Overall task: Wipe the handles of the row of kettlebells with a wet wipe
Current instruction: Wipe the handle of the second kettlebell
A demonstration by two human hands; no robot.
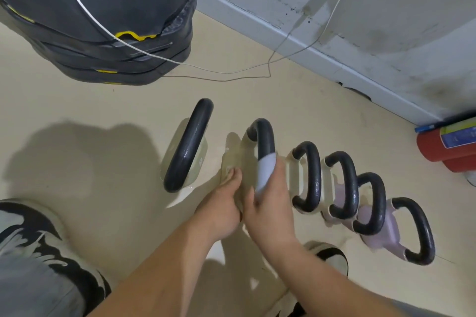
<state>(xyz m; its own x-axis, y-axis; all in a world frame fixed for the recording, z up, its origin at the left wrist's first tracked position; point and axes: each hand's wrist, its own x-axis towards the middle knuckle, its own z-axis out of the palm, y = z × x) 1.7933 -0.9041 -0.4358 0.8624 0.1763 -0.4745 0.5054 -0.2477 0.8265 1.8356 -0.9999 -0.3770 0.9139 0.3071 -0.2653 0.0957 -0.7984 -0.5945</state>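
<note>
Several kettlebells with black handles stand in a row on the beige floor, running from the largest kettlebell (189, 144) at the left to a lilac kettlebell (412, 230) at the right. My right hand (270, 203) holds a white wet wipe (265, 171) wrapped around the black handle of the second kettlebell (262, 136). My left hand (221, 203) rests on the pale body of that same kettlebell, fingers pressed against it.
A stack of black weight plates (103, 20) with yellow marks fills the upper left, with a white cable (231, 72) trailing across the floor to the wall (360, 8). A red fire extinguisher (448, 147) lies at the right. My shoes (38, 234) stand at the lower left.
</note>
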